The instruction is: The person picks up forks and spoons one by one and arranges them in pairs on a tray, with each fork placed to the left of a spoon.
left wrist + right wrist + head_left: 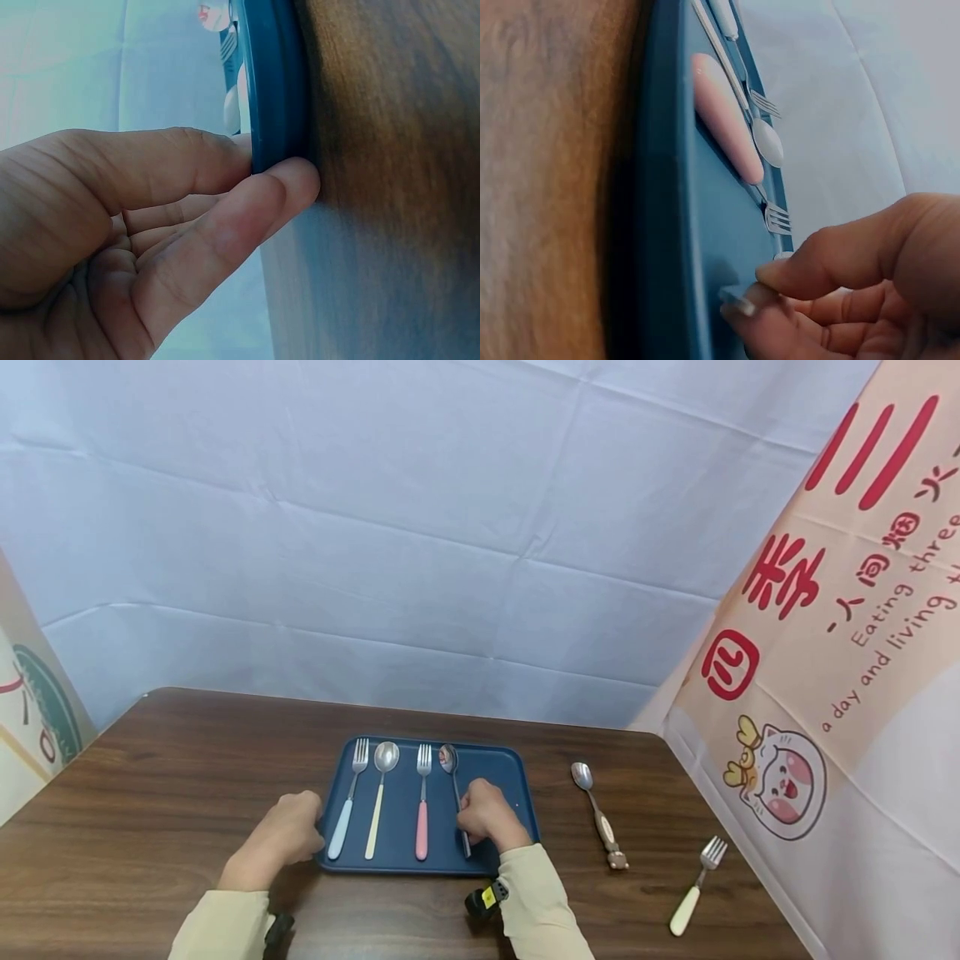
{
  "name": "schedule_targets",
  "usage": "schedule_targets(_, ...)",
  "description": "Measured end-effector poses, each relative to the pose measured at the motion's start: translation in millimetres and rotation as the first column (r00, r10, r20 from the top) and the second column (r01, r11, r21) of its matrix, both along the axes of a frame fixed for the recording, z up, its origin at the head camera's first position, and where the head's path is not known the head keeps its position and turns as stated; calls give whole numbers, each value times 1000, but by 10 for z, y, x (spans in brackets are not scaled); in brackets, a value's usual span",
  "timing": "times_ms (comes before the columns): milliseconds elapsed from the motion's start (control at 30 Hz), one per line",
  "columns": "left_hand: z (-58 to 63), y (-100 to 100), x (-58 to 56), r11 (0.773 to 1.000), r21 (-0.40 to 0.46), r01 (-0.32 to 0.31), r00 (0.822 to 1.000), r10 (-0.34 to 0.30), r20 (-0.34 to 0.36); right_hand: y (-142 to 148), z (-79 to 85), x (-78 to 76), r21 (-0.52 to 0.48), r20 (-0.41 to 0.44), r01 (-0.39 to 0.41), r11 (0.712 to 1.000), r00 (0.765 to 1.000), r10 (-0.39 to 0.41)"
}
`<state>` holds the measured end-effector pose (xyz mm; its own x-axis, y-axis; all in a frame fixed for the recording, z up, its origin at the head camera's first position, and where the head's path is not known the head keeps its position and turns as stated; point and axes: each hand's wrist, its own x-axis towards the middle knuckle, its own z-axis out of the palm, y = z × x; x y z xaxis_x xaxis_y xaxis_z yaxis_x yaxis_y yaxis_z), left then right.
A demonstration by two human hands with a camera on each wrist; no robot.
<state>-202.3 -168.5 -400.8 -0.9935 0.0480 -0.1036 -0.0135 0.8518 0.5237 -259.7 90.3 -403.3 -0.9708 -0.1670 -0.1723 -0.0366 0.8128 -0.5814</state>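
A dark blue tray [480,762] lies on the table, with its left edge pinched by my left hand [288,831]. In the left wrist view, thumb and finger meet the tray's rim [277,82]. Over the tray's right part, my right hand [487,814] pinches the handle of a metal spoon [448,758]; part of that handle is hidden behind the fingers. Left of it lie a pink-handled fork [422,827], a cream-handled spoon [375,818] and a light-blue-handled fork [341,828], side by side with their heads pointing away from me.
Right of the tray, a spoon with a brown bear-shaped handle end [603,827] lies on the wooden table [150,793]. Farther right is a cream-handled fork [686,906]. A pale cloth [375,527] hangs behind the table, and a printed cloth [847,693] hangs along the right side.
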Motion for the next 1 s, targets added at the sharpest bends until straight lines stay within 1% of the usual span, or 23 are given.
schedule_targets(100,1,6,-4,1000,3,-5,1000,5,13,-29,-7,2,8,6,22,1000,1000,-22)
schedule_targets(233,-4,9,-8,1000,1,-5,1000,5,11,-53,4,15,13,21,46,999,999,-47)
schedule_targets(600,-1,12,-5,1000,5,-2,1000,2,9,-81,4,34,12,40,64,998,997,-65)
schedule_targets(767,2,6,1,1000,12,-4,1000,3,7,-122,1,36,-1,62,88,996,994,-88)
schedule_targets(1000,10,7,9,1000,8,4,1000,-4,-10,-148,3,51,0,56,113,994,992,-113)
